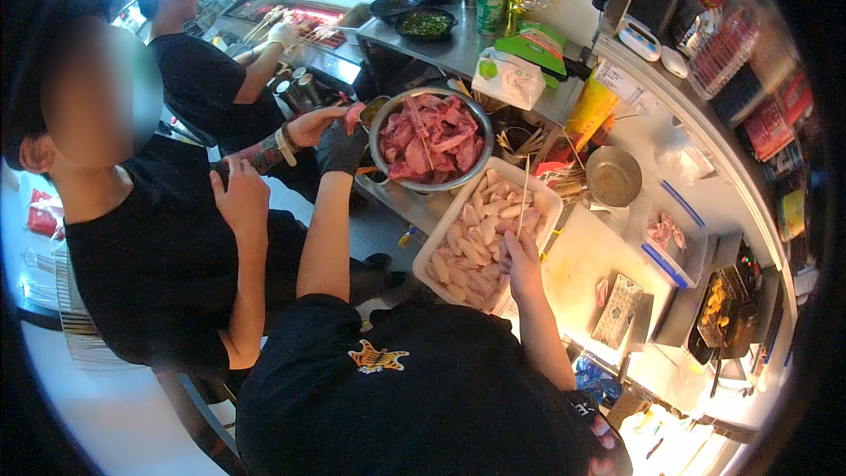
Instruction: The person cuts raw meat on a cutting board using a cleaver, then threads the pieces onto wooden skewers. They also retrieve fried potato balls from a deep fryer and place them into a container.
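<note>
My left hand (340,151), in a black glove, is raised at the left of a steel bowl (490,139). Its fingers close on a piece of pink raw meat (354,116), and a co-worker's hand (317,125) reaches to the same spot. Slices of dark red raw meat (429,135) fill the bowl, with a thin stick lying across them. Bare, my right hand (520,258) pinches a wooden skewer (524,201) that points up and away. Below that hand stands a white plastic tub (423,271) full of pale raw chicken pieces (476,231).
To the right lies a cutting board (575,244) with a patterned block (618,311) and a small meat scrap. A lidless clear container (681,254) holds more meat. A small pan (613,176) sits behind. One co-worker (158,244) stands close at left; another (205,66) tends a grill (317,20).
</note>
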{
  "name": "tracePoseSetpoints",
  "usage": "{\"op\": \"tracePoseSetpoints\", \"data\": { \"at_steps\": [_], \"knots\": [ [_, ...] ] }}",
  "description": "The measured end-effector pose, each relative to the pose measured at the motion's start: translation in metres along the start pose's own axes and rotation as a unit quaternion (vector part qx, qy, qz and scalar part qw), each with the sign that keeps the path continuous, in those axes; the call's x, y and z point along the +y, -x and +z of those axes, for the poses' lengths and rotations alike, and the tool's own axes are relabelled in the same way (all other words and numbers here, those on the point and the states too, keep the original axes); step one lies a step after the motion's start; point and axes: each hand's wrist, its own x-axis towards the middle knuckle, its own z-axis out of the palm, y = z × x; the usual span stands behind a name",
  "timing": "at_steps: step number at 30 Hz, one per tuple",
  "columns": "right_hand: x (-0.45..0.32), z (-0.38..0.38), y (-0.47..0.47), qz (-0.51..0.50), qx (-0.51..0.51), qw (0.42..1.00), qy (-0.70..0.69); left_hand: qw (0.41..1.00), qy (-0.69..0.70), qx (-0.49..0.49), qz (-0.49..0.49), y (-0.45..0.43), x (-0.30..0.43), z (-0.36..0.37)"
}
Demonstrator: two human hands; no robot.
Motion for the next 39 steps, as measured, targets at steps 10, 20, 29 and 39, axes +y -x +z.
{"op": "tracePoseSetpoints", "data": {
  "at_steps": [10,20,29,39],
  "knots": [
    [-0.022,-0.005,0.022,-0.187,0.048,0.965,0.175,0.904,0.414,-0.087,-0.067,0.015,0.098,0.014],
    [-0.054,0.006,0.075,-0.189,0.12,0.937,0.269,0.292,0.931,-0.206,-0.077,0.036,0.248,0.012],
    [-0.054,0.01,0.09,-0.183,0.141,0.932,0.278,0.28,0.929,-0.229,-0.077,0.03,0.262,0.022],
    [-0.043,0.016,0.087,-0.183,0.115,0.956,0.2,0.294,0.921,-0.233,-0.108,0.048,0.276,-0.007]
  ]
}}
